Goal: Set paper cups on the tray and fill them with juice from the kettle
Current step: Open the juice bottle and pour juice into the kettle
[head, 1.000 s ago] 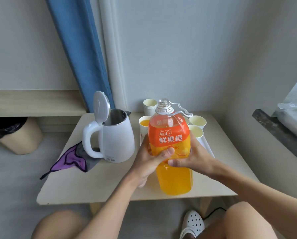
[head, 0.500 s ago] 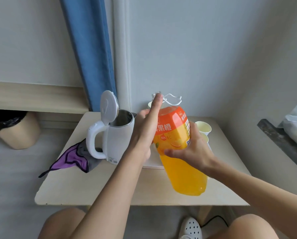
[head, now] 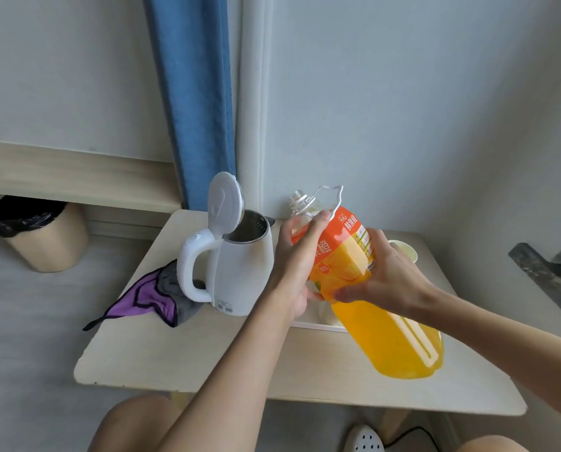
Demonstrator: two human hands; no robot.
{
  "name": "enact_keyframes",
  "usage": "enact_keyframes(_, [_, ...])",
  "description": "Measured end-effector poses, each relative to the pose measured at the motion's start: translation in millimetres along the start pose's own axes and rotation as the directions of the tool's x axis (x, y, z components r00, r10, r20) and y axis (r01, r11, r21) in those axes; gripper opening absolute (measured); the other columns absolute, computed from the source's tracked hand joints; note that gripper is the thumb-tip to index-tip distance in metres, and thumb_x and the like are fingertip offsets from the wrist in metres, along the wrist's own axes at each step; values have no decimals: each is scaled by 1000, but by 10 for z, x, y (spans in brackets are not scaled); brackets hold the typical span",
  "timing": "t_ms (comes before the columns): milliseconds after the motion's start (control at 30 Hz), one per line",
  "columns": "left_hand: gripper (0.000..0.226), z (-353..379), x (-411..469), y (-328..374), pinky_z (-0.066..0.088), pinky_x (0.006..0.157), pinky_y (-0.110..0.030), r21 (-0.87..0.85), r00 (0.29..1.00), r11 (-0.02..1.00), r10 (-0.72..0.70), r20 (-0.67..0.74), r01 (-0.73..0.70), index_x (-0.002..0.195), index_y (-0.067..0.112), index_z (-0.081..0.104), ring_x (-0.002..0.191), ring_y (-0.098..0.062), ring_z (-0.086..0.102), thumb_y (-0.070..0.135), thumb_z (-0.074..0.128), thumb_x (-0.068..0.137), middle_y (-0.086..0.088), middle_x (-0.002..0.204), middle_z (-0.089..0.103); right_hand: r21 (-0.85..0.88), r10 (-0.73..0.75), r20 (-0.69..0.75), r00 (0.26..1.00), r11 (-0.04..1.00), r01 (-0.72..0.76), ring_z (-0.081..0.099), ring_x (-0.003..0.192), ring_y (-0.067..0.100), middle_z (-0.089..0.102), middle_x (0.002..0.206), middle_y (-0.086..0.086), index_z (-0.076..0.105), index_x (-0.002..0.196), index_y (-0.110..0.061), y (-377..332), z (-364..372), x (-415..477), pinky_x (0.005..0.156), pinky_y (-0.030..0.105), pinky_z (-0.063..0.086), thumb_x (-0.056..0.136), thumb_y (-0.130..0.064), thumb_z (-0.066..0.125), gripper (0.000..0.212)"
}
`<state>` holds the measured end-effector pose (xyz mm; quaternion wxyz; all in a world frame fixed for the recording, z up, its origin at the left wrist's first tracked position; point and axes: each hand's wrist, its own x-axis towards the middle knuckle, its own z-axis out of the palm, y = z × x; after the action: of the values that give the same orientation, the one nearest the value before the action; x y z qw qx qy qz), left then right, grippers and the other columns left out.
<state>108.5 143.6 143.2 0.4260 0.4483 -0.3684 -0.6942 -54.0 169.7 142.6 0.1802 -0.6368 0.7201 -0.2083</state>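
From the head camera I see both hands on the juice bottle. The left hand has its fingers wrapped round the shoulder, and the right hand grips the orange label. The bottle is tilted, its uncapped neck pointing up and left, close beside the kettle. The kettle stands on the worktop with its lid flipped up. A paper cup shows behind my right hand, and the tray edge peeks out under the bottle. A purple cloth lies by the kettle's handle.
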Motion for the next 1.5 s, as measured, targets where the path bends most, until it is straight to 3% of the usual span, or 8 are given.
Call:
enact_keyframes(133, [96, -63, 89, -64, 57, 80, -70, -57, 1000, 998, -23, -9, 23, 138, 50, 48, 117, -32, 66, 86, 72, 52, 3, 131, 64, -66, 17, 46, 999, 998, -14, 57, 99, 19, 52, 118, -1, 25, 129, -46, -27, 35, 96, 79, 42, 58, 30, -74, 73, 114])
enact_keyframes(433, [111, -187, 304, -110, 55, 80, -74, -106, 997, 992, -74, -7, 73, 140, 38, 50, 113, -36, 69, 88, 74, 44, -3, 129, 69, -192, 40, 101, 994, 981, -20, 55, 102, 23, 54, 116, 0, 24, 130, -43, -139, 70, 295, 82, 46, 57, 28, -77, 72, 118])
enact_keyframes(667, [86, -258, 390, -164, 56, 79, -72, -158, 995, 983, -95, 16, 96, 138, 35, 55, 110, -36, 72, 81, 71, 68, -5, 124, 73, -315, 42, 121, 992, 949, -1, 55, 101, 23, 53, 115, 1, 25, 136, -38, -243, 44, 345, 82, 42, 55, 47, -65, 86, 112])
enact_keyframes(833, [91, -295, 410, -245, 55, 80, -74, -203, 995, 975, -85, 54, 94, 135, 34, 61, 109, -37, 74, 82, 73, 58, -8, 122, 76, -377, 53, 160, 986, 926, 11, 55, 101, 26, 52, 116, 4, 24, 133, -39, -303, 47, 358, 84, 44, 56, 45, -64, 86, 111])
enact_keyframes(1000, [85, -344, 458, -302, 53, 80, -77, -247, 994, 964, -86, 73, 101, 136, 35, 61, 110, -39, 73, 82, 74, 67, -9, 124, 75, -418, 58, 196, 979, 908, 30, 55, 101, 25, 51, 118, 4, 22, 135, -38, -360, 41, 390, 85, 43, 56, 48, -63, 87, 112])
enact_keyframes(1133, [98, -365, 482, -344, 52, 82, -78, -275, 990, 953, -101, 96, 124, 138, 33, 60, 112, -39, 72, 86, 78, 57, -10, 126, 74, -434, 66, 218, 974, 900, 36, 56, 103, 27, 51, 121, 4, 20, 138, -38, -391, 46, 417, 84, 43, 57, 46, -65, 86, 116])
enact_keyframes(1500, [91, -393, 503, -385, 51, 89, -76, -320, 981, 934, -109, 161, 156, 139, 30, 61, 115, -39, 71, 84, 69, 66, -13, 127, 74, -491, 119, 245, 962, 871, 18, 56, 105, 27, 49, 122, 4, 19, 138, -39, -487, 23, 438, 84, 42, 57, 48, -61, 88, 115])
